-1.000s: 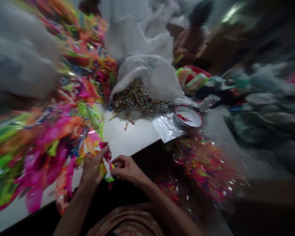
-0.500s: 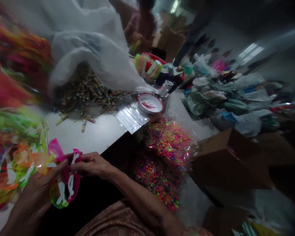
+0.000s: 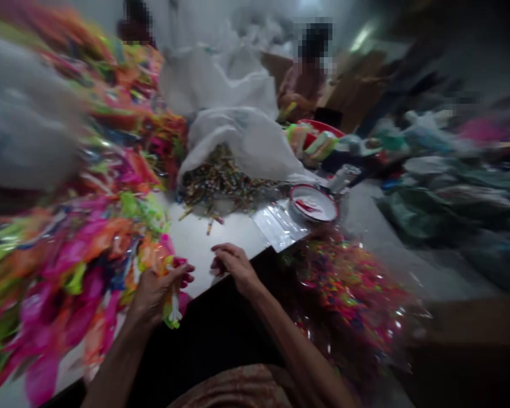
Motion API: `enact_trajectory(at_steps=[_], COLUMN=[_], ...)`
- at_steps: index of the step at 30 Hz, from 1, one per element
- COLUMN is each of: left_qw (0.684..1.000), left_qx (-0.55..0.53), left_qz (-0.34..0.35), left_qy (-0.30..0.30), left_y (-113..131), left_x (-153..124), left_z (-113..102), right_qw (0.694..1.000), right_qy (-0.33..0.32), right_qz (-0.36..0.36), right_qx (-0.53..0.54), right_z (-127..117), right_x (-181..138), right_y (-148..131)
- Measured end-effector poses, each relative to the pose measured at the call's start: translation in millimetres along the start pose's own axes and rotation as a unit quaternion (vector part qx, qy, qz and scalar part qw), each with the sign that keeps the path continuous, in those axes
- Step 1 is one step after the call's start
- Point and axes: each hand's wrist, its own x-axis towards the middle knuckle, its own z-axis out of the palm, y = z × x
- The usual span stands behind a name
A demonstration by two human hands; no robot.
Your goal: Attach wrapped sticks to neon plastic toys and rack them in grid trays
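My left hand (image 3: pixel 155 292) is closed around a small bunch of see-through plastic toys (image 3: pixel 173 311) in yellow-green and pink, with white bone-like parts. It is beside a big heap of similar bright plastic toys (image 3: pixel 89 283) on the left of the table. My right hand (image 3: pixel 236 266) hovers over the white table's front edge, apart from the left. Its fingers are loosely bent and somewhat apart, and nothing shows in them. Beyond it, several small patterned sticks (image 3: pixel 210 224) lie near a larger pile of them (image 3: pixel 225 181) spilling from a white sack (image 3: pixel 255 136).
A red-rimmed white bowl (image 3: pixel 313 204) stands by clear plastic bags (image 3: pixel 280 226). Bags of tiny multicoloured pieces (image 3: pixel 352 289) lie right of the table edge. Several green and white bags (image 3: pixel 442 209) are heaped farther right. A person (image 3: pixel 304 85) sits at the back.
My right hand has left the plastic toys and moved away to the right; the left still holds them. The view has turned left, showing more of the heap.
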Motion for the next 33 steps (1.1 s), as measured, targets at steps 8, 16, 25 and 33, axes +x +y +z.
enact_trajectory(at_steps=[8,16,25,33], left_qw=[0.995,0.996,0.996,0.994], left_qx=[-0.004,-0.021,-0.022,-0.009], left_qz=[-0.050,-0.065,-0.053,-0.054], left_qy=[-0.089,-0.062,-0.071,-0.090], left_y=[-10.1,-14.8,-18.6,-16.8], left_x=[-4.5,-3.2,-0.5,-2.5], left_z=[-15.2,-10.7,-10.5,-10.3], right_qw=[0.997,0.997,0.995,0.994], right_qy=[-0.027,0.035,0.032,0.030], right_qz=[-0.062,-0.066,-0.079,-0.091], right_qx=[-0.027,0.021,0.045,0.046], right_z=[20.4,39.9,45.3,44.5], right_x=[5.1,7.9,11.2,13.4], right_y=[-25.9,-13.2,-4.4,-1.3])
